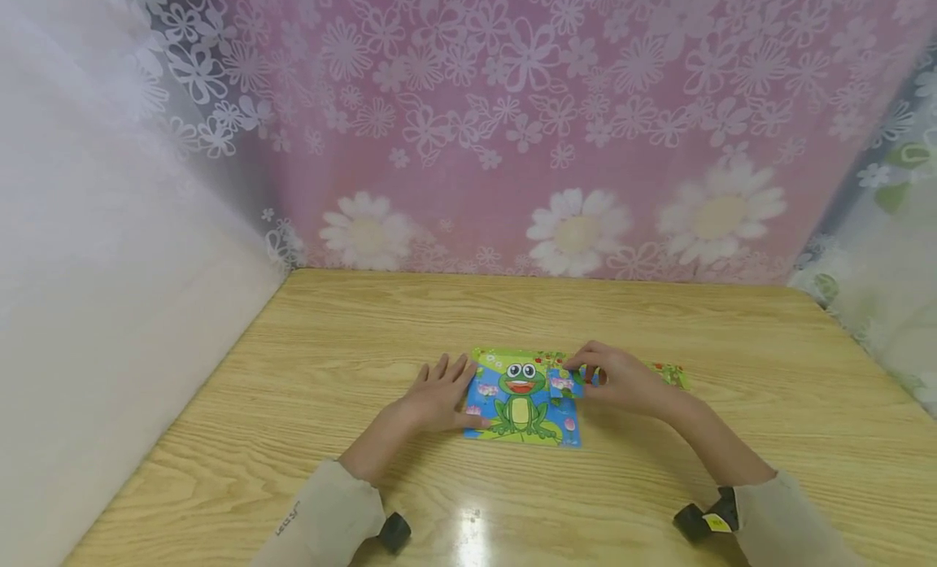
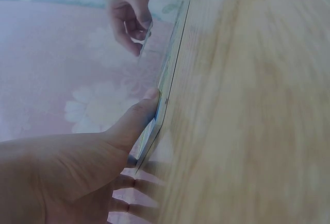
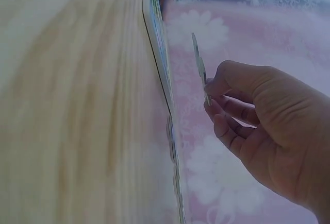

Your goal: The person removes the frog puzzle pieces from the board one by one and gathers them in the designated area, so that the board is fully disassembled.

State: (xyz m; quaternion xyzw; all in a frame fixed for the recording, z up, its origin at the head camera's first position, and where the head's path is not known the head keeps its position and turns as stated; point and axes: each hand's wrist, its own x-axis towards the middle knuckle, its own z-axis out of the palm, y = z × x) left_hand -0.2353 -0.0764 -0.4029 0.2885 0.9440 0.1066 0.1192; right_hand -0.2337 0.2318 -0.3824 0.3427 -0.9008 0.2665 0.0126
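Puzzle piece (image 1: 562,385) looked light, thin and stiff, likely card or thin wood; I judged it would barely weigh on the fingers and would sooner chip or bend at a knob than flex. Surface seemed smooth, a little slick perhaps. Best hold, to my mind: a light pinch by the rim, printed side left uncovered. Right hand (image 1: 625,381) did much that, grasping the piece between thumb and fingertips at its right end; both wrist views showed it raised, apart from the board. Frog board (image 1: 520,398), a flat slab with a pale edge, probably rigid and light enough to slide on the smooth table (image 1: 468,315) unless steadied; its outer border seemed the place to press. Left hand (image 1: 433,400) clasped nothing: fingers spread along the board's left side, thumb resting on its lower left part. Piece hung over the board's right side, printed blue with a pink-and-white bloom and a little green. Board lay flat, showing a green frog, big white eyes, red mouth, pale belly, blue water around, light green strip on top. More loose pieces (image 1: 669,374) lay right of the board, partly hidden by the right hand.
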